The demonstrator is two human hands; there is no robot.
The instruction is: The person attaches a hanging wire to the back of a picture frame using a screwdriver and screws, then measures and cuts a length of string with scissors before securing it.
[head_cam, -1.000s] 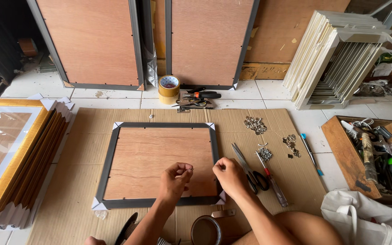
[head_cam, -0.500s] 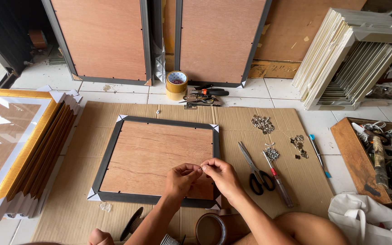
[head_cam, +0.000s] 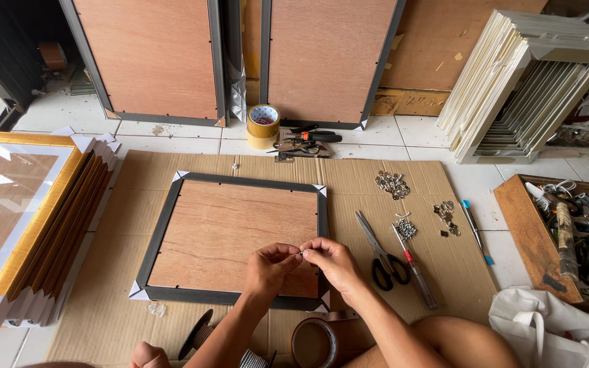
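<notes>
The left hand [head_cam: 270, 267] and the right hand [head_cam: 330, 262] meet fingertip to fingertip, both pinching a tiny metal piece [head_cam: 301, 253]. Under them lies a dark picture frame [head_cam: 233, 238]; black-handled scissors [head_cam: 378, 249] lie just right of the right hand.

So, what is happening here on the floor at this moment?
A person sits on the floor over a dark picture frame that lies face down on a cardboard sheet. The left hand and the right hand meet above the frame's lower edge and pinch something tiny between the fingertips; it is too small to identify. Scissors and a screwdriver lie to the right, beside small piles of metal hardware. A roll of brown tape stands behind the frame.
</notes>
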